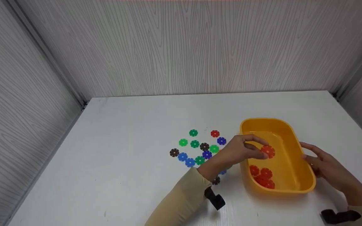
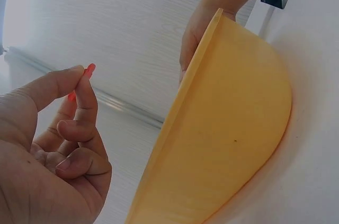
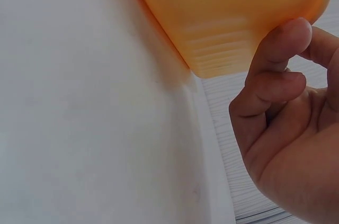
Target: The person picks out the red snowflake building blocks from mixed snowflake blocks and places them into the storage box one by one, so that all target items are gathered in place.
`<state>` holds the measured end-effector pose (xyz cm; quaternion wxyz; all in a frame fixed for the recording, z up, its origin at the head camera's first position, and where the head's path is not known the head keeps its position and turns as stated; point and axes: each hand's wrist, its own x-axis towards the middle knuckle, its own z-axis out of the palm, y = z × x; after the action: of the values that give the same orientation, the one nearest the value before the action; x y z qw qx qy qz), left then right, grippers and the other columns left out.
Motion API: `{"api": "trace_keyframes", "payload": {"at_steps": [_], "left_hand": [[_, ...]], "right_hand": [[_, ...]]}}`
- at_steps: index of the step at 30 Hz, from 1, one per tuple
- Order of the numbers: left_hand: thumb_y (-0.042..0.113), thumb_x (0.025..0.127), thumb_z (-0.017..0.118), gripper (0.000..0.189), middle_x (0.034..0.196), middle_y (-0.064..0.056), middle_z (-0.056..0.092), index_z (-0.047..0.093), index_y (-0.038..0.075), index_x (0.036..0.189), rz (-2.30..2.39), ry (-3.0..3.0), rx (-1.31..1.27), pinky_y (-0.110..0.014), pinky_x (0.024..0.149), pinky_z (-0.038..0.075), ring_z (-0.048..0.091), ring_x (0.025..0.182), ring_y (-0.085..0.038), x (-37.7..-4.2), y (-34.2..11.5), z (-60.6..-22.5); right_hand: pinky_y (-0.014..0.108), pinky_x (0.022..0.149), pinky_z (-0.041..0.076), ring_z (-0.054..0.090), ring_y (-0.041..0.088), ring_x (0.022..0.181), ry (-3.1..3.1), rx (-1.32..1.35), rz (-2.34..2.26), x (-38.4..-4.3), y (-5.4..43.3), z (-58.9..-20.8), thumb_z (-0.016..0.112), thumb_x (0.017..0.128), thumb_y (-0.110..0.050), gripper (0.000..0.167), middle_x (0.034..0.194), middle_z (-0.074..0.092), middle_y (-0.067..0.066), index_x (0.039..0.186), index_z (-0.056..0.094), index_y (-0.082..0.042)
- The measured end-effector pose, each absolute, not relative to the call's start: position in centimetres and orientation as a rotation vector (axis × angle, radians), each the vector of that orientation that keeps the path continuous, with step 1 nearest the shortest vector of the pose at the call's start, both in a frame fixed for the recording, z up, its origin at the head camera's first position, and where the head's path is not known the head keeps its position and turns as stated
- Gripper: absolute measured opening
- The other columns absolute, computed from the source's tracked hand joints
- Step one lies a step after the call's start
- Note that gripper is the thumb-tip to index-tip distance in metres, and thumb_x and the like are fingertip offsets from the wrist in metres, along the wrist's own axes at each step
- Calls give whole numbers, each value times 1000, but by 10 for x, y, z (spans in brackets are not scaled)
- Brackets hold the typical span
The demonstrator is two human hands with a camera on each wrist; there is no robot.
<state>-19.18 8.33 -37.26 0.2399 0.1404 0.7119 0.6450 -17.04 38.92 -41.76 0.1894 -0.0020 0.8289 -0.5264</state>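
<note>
My left hand (image 1: 239,150) pinches a red notched plastic disc (image 1: 269,152) between thumb and fingertips, over the yellow plastic tub (image 1: 289,160). In the left wrist view only a thin edge of this red disc (image 2: 91,69) shows at the fingertips. Several more red discs (image 1: 266,173) lie in the tub's near left corner. At the tub's right side, my right hand (image 1: 327,166) grips the rim. Its curled fingers (image 3: 288,41) appear against the tub's outer wall (image 3: 228,17) in the right wrist view.
Left of the tub, several loose discs lie scattered on the white table (image 1: 105,163): green (image 1: 183,142), blue (image 1: 190,162), dark brown (image 1: 174,152) and one red disc (image 1: 215,133). My left forearm overlaps some of them. Pale wood-grain panels (image 1: 181,47) enclose the table's back and sides.
</note>
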Motion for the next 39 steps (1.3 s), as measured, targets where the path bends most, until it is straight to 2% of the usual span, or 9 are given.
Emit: {"api": "trace_keyframes", "payload": {"at_steps": [8, 15, 19, 31, 36, 39], "left_hand": [[12, 81, 77, 24, 96, 8, 69, 71, 21, 103, 1760, 1932, 441, -26, 84, 56, 70, 84, -7, -189, 86, -371], [11, 82, 76, 22, 92, 5, 72, 71, 19, 102, 1745, 1920, 436, -34, 87, 56, 71, 83, -9, -187, 89, -369], [12, 82, 76, 22, 89, 4, 73, 71, 20, 101, 1725, 1940, 421, -32, 86, 57, 71, 81, -10, -185, 91, -370], [14, 82, 76, 23, 89, 8, 72, 69, 24, 101, 1696, 1983, 392, -27, 81, 57, 71, 82, -10, -182, 94, -374], [16, 82, 76, 27, 87, 6, 70, 69, 24, 107, 1697, 1976, 451, -27, 82, 57, 70, 84, -15, -184, 92, -376], [17, 82, 77, 28, 86, 4, 67, 69, 25, 108, 1686, 1993, 495, -26, 78, 57, 65, 81, -14, -186, 89, -378]], "right_hand": [[32, 71, 57, 62, 20, 75, 2348, -14, -1464, -171, 393, -419, 40, 103, -42, 60, 97, 67, -9, 153, 18, -20], [31, 67, 56, 60, 19, 70, 2343, -15, -1477, -170, 388, -417, 42, 102, -43, 61, 84, 62, -4, 153, 19, -20], [31, 64, 55, 58, 17, 67, 2332, -16, -1490, -170, 386, -416, 42, 102, -42, 58, 76, 57, -4, 152, 21, -20], [32, 70, 56, 61, 18, 73, 2331, 29, -1459, -172, 388, -416, 42, 101, -45, 64, 89, 64, -4, 154, 16, -19], [32, 69, 56, 61, 18, 73, 2319, 11, -1467, -172, 389, -416, 41, 102, -44, 65, 88, 65, -4, 155, 14, -17], [32, 68, 56, 60, 17, 72, 2310, 31, -1470, -171, 388, -417, 42, 101, -45, 66, 85, 62, -4, 154, 15, -18]]}}
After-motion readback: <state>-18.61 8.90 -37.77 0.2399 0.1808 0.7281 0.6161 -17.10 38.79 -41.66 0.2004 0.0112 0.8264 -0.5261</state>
